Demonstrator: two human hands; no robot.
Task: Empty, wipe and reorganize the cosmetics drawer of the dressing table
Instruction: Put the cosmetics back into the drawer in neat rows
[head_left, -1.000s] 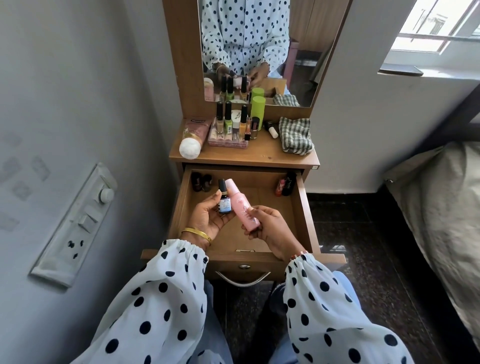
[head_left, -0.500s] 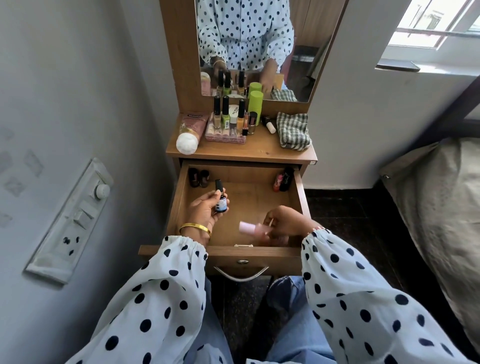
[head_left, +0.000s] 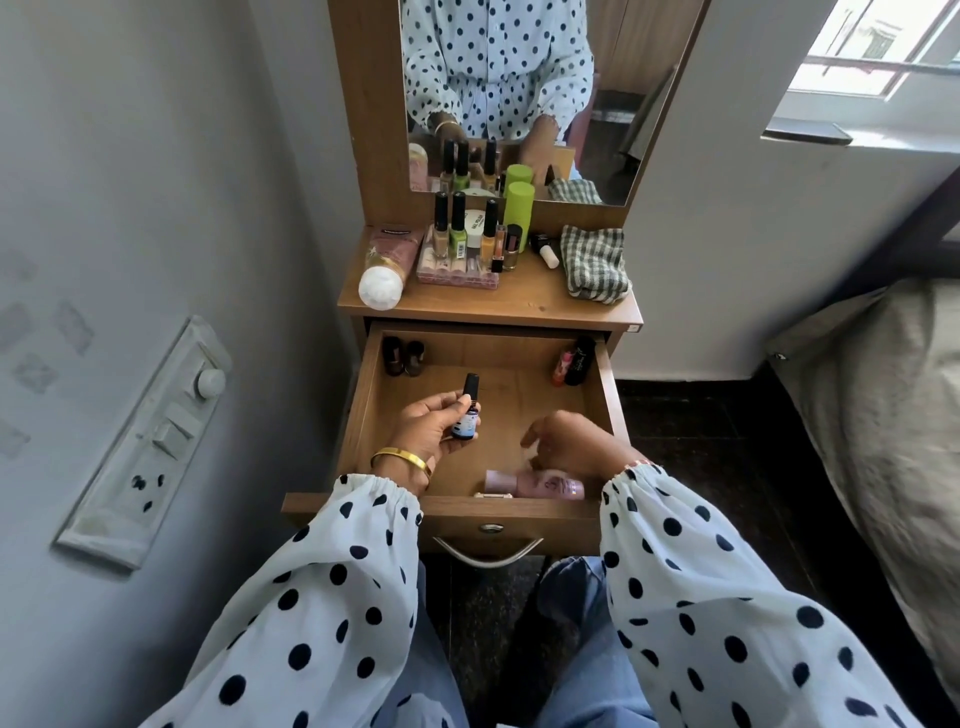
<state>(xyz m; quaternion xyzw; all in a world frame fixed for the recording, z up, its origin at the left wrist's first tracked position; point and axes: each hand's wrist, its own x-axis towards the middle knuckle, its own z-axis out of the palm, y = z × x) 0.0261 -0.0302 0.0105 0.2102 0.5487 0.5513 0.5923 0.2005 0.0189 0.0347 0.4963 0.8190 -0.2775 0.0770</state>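
The open drawer (head_left: 605, 384) has a wide bare stretch of floor through its middle, free for a hand to pass; two small dark bottles (head_left: 402, 356) block the far left corner, a red and a black tube (head_left: 571, 361) the far right; a pink bottle (head_left: 535, 484) lies along the front wall; the left hand (head_left: 423, 428) with its small dropper bottle (head_left: 466, 415) crowds the left side, the right hand (head_left: 569, 444) the front right.

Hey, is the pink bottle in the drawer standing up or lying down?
Lying down. The pink bottle rests on its side along the front edge of the drawer, cap pointing left, just below the right hand, which hovers open above it.
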